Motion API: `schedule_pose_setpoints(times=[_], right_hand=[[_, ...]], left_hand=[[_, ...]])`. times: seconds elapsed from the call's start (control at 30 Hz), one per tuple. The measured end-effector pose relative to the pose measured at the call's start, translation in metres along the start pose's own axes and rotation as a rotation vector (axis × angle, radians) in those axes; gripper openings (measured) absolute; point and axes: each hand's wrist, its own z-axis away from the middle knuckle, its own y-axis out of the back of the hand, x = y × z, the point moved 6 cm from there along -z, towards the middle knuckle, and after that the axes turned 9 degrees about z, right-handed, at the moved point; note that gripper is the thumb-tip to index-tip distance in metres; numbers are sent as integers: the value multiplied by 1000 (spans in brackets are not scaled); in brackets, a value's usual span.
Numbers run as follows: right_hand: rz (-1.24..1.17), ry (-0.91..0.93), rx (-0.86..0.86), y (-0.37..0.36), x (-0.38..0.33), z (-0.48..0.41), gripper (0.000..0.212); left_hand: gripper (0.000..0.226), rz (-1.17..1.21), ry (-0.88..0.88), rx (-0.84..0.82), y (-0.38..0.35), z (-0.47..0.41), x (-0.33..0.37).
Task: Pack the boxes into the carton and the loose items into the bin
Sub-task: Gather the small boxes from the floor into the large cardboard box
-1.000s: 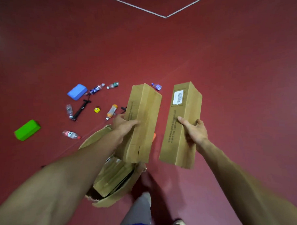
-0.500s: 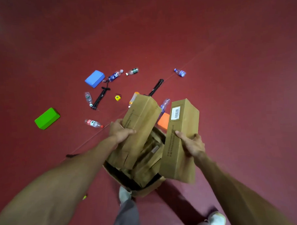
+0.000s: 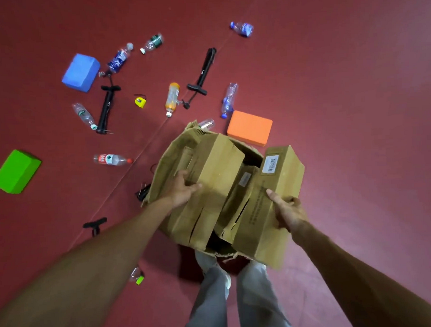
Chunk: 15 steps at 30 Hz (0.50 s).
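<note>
Head view: my left hand (image 3: pixel 183 189) clasps one long box (image 3: pixel 217 168), thumb across its top face, and my right hand (image 3: pixel 288 212) grasps the barcoded box (image 3: pixel 279 182) likewise. Both boxes tilt over the open carton (image 3: pixel 160 173) at centre frame, the barcoded one towards 3 o'clock. An orange block (image 3: pixel 249 127) lies just beside the carton at 1 o'clock.

A plain brown box (image 3: pixel 217 168) and a barcode-labelled box (image 3: pixel 284 180) are leaning side by side into the open, torn carton (image 3: pixel 159 175), while bottles (image 3: pixel 111 159), pumps (image 3: pixel 107 108) and foam blocks (image 3: pixel 249 127) are lying scattered across the red floor (image 3: pixel 342 83).
</note>
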Motion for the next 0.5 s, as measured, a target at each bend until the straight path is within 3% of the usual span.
schedule_pose_setpoints(times=[0.1, 0.3, 0.4, 0.5], right_hand=[[-81, -30, -26, -17, 25, -29, 51], [-147, -16, -74, -54, 57, -95, 49], [-8, 16, -7, -72, 60, -113, 55], [125, 30, 7, -87, 61, -120, 47]], left_hand=[[74, -33, 6, -16, -19, -44, -17], [59, -160, -23, -5, -46, -111, -39], [45, -160, -42, 74, -54, -127, -44], [41, -181, -16, 68, -59, -126, -49]])
